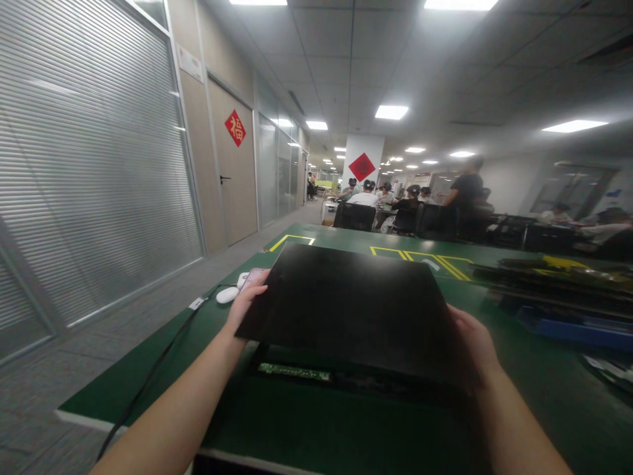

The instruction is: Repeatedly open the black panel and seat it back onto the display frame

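A flat, dark rectangular panel (356, 303) is held up over the table, tilted with its broad black face toward me. Its left edge is gripped by my left hand (246, 305), thumb on the near face and fingers mostly hidden behind. My right hand (473, 335) is closed around the right edge, slightly blurred. Below the panel's lower edge, a strip of green circuit board (295, 372) shows in a dark frame, partly in shadow. I cannot tell whether that frame touches the panel.
On the green table (163, 369) lie a white mouse-like object (227, 295), a phone (254, 279) and a black cable (163, 356). Yellow tape marks (408, 254) are farther back. A blurred stack of boards (564, 284) stands right, above a blue tray (583, 332). People sit beyond.
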Tool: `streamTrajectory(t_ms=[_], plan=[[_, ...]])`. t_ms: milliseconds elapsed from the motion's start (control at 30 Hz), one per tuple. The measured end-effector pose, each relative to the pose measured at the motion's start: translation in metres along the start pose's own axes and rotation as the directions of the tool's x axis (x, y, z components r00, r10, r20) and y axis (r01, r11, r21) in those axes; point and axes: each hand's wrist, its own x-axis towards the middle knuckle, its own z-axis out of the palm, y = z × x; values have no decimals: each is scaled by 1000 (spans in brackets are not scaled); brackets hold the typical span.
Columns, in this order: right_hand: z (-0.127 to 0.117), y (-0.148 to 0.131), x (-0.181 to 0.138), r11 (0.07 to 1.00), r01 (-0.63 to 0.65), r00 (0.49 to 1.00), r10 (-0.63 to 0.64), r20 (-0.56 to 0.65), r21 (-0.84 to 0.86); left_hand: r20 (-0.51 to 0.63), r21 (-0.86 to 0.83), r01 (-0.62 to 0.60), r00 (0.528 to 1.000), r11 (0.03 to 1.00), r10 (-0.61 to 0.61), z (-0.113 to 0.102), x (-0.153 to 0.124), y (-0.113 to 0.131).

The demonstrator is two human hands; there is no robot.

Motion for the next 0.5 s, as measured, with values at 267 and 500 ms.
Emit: streamTrajectory(t_ms=[267, 500], plan=[[-6, -3, -7, 996, -85, 996, 85, 13, -38, -47, 14, 45, 998, 999, -44, -6, 1, -4], [-23, -7, 5, 965, 237, 951, -255, -173, -116, 13, 395, -44, 999, 917, 42, -6, 1, -18]])
